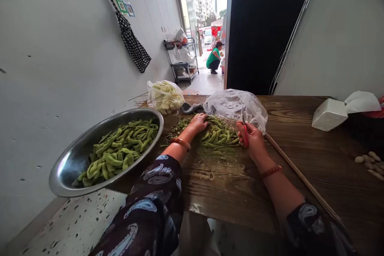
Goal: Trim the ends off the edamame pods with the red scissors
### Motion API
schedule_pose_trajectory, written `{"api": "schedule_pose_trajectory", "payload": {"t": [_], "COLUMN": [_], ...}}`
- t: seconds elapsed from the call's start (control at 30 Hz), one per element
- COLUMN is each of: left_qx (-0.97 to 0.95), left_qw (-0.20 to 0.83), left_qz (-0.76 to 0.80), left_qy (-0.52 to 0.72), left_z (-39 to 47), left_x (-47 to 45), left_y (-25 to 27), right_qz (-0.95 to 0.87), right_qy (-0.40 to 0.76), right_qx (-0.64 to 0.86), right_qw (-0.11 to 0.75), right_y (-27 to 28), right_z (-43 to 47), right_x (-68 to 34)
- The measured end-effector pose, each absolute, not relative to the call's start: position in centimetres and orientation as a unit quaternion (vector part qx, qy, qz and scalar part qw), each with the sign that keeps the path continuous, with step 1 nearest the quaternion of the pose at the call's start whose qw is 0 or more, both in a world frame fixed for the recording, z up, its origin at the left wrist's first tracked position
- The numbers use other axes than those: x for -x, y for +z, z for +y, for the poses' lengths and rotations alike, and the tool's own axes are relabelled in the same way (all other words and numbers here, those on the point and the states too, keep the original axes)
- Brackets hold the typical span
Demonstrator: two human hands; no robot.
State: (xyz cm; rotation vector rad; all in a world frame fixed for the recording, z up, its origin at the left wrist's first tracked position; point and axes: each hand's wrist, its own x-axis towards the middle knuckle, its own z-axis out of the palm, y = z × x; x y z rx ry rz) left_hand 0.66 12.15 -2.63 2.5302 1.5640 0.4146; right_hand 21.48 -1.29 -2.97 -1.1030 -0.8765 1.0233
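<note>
My left hand (pixel 198 123) lies palm down at the left edge of a heap of green edamame pods (pixel 220 134) on the wooden table. Its fingers reach forward, their tips partly hidden among the pods. Just left of it are small green and brown trimmings (pixel 177 129). My right hand (pixel 253 140), at the heap's right side, is closed around red-handled scissors (pixel 246 137) whose blades point up. To the left, a large metal bowl (pixel 67 168) holds many more edamame pods (pixel 120 148).
Behind the heap lie a crumpled clear plastic bag (pixel 237 104), a grey cloth (pixel 192 108) and a bag of pale green pieces (pixel 166 97). Long thin sticks (pixel 295 168) lie right of my right hand. Tissues (pixel 330 115) and peanuts (pixel 370 162) are farther right. Someone in green (pixel 213 58) squats outside.
</note>
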Motion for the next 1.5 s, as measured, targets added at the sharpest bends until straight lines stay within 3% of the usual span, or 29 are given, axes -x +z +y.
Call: {"api": "schedule_pose_trajectory", "payload": {"t": [0.13, 0.27, 0.7, 1.5], "left_qx": [-0.85, -0.791, -0.804, -0.763], "left_qw": [0.066, 0.034, 0.023, 0.222], "left_qz": [0.495, 0.573, 0.584, 0.554], "left_qy": [0.17, 0.212, 0.112, 0.247], "left_z": [10.4, 11.7, 14.4, 10.0], "left_x": [-0.7, 1.3, 2.0, 3.8], "left_y": [-2.5, -1.7, -1.3, 1.4], "right_qz": [-0.394, -0.386, -0.395, -0.42], "right_qy": [0.444, 0.454, 0.44, 0.436], "right_qx": [0.497, 0.491, 0.508, 0.495], "right_qw": [0.633, 0.636, 0.627, 0.623], "right_y": [-2.9, -2.6, -2.4, -2.0], "right_z": [-1.4, -1.5, -1.4, -2.0], "right_x": [-21.5, -21.4, -21.3, -20.9]}}
